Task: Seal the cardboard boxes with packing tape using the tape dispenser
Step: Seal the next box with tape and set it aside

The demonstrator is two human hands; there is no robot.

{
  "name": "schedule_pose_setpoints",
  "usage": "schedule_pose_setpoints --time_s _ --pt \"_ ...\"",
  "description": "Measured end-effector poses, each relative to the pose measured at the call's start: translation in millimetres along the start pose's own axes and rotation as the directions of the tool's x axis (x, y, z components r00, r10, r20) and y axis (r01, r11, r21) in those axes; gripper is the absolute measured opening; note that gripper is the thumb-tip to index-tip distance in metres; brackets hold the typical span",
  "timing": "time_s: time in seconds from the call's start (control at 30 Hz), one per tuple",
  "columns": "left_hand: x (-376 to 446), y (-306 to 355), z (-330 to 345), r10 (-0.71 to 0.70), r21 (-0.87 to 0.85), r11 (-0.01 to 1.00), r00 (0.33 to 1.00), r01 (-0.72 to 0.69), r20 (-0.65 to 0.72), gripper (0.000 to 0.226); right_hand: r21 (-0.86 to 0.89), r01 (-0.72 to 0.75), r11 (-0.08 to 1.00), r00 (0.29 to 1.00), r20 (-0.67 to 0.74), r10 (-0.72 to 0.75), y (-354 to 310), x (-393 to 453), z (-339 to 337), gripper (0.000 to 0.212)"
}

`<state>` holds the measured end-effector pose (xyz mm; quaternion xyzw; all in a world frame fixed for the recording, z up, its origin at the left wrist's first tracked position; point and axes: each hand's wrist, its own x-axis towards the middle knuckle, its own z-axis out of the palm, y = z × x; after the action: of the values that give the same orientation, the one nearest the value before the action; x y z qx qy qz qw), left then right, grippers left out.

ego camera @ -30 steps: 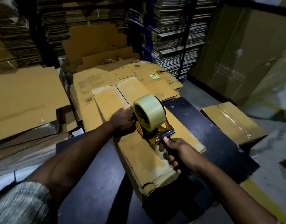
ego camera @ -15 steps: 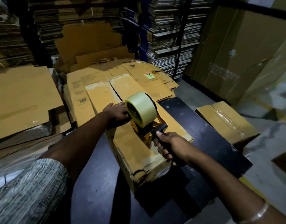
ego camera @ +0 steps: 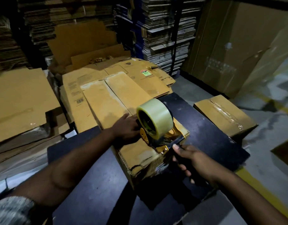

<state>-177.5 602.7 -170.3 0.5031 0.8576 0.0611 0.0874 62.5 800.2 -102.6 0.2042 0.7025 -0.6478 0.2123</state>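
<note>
A long brown cardboard box (ego camera: pixel 107 101) lies on a dark table (ego camera: pixel 97 184), its two top flaps closed along a centre seam. A yellow tape dispenser (ego camera: pixel 162 137) with a roll of clear tape (ego camera: pixel 153 117) sits on the box top near its front end. My right hand (ego camera: pixel 193 161) grips the dispenser's black handle. My left hand (ego camera: pixel 127 129) rests flat on the box top just left of the roll, fingers spread over the seam. The box's near corner is torn and crumpled.
A taped cardboard box (ego camera: pixel 221 114) stands at the table's right side. Flattened cartons (ego camera: pixel 21 96) lie stacked to the left and behind the box. Shelves of folded cardboard (ego camera: pixel 166 34) fill the back. Large cardboard sheets (ego camera: pixel 237 46) lean at the right.
The dispenser has slid along the box top toward its near end, and my left hand has followed beside it. The camera has shifted closer.
</note>
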Motion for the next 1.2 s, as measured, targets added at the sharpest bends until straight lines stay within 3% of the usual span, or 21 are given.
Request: schedule_pose_setpoints --time_s 0.07,0.2,0.37,0.43,0.5,0.57,0.67,0.77,0.9,1.0,1.1,1.2 --pt "-1.6 4.5 0.5 -0.032 0.057 0.998 0.999 0.03 0.035 0.08 -0.01 -0.01 1.0 1.0 -0.001 0.01 1.7 3.8 -0.8 0.046" --pt "4.7 -0.7 -6.8 -0.072 0.146 0.988 0.994 0.06 0.079 0.067 -0.01 -0.013 1.0 1.0 -0.009 0.013 -3.4 17.8 -0.2 0.044" --pt "22.5 -8.9 -24.9 -0.204 0.047 0.979 0.967 0.199 0.152 0.104 0.0 0.029 1.0 0.998 -0.049 -0.029 -22.5 42.3 0.6 0.042" --pt "30.4 -21.6 -24.2 -0.227 0.067 0.974 0.956 0.218 0.186 0.081 0.003 0.035 0.999 0.998 -0.043 -0.035 -20.7 46.1 -2.2 0.042" --pt "31.6 -30.8 -18.4 -0.167 0.159 0.977 0.975 0.144 0.145 0.052 0.004 0.042 0.999 0.998 -0.042 -0.042 -11.6 38.8 -7.0 0.04" --pt "29.1 -35.2 -15.1 0.079 0.334 0.938 0.995 -0.095 0.06 0.058 0.019 0.078 0.997 0.996 -0.044 -0.077 7.1 25.0 -13.2 0.038" --pt "24.0 -39.4 -12.9 0.131 0.401 0.901 0.984 -0.168 0.118 0.06 0.095 0.138 0.986 0.99 -0.045 -0.134 42.5 6.8 -21.9 0.047" --pt "25.2 -34.3 -15.4 0.049 0.341 0.937 0.993 -0.081 0.103 0.068 0.193 0.164 0.967 0.986 -0.03 -0.162 65.9 4.2 -26.4 0.062" --pt "27.4 -27.6 -21.4 -0.029 0.248 0.969 0.996 0.006 0.09 0.083 0.197 0.228 0.953 0.972 0.002 -0.233 74.2 9.4 -30.2 0.08" --pt "30.5 -31.3 -18.4 -0.04 0.196 0.98 0.994 0.021 0.097 0.073 0.201 0.273 0.941 0.96 0.004 -0.279 88.9 11.5 -32.7 0.087" --pt "34.9 -29.7 -22.6 -0.13 0.112 0.986 0.989 0.121 0.076 0.054 0.228 0.287 0.93 0.956 -0.006 -0.293 107.0 10.3 -36.2 0.086" --pt "35.8 -16.4 -19.8 -0.229 0.108 0.969 0.973 0.223 0.039 0.051 0.269 0.302 0.915 0.952 -0.031 -0.305 123.6 7.5 -38.3 0.089"
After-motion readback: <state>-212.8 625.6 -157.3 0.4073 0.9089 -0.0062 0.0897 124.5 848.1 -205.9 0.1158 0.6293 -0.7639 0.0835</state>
